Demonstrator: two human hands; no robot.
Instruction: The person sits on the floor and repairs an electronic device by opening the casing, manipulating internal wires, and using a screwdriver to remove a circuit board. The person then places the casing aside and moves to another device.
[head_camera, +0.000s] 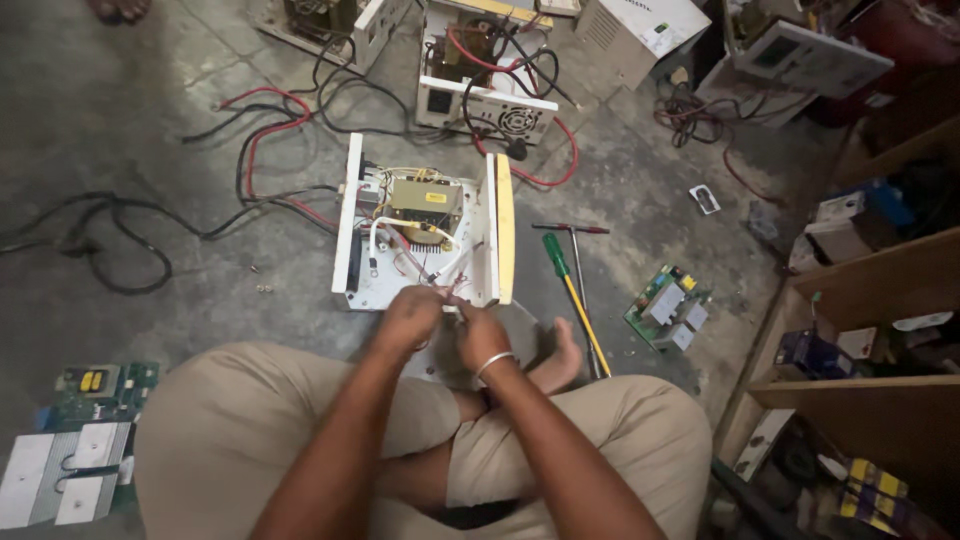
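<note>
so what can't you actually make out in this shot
- Head view: the fingers of the left hand and right hand bunch over thin wires, hiding what they pinch.
- The open white case: small parts around the transformer are too small to tell.
- The circuit board at lower left is cut off by the edge.

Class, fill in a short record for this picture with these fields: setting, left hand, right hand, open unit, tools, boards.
setting: person sits cross-legged on a concrete floor
left hand: pinching thin wires at the unit's near edge
right hand: on the same wires, bangle on the wrist
open unit: white case, lid off, transformer inside
tools: green-handled screwdriver and T-handle driver, to the right
boards: one at right, one at far left
</note>
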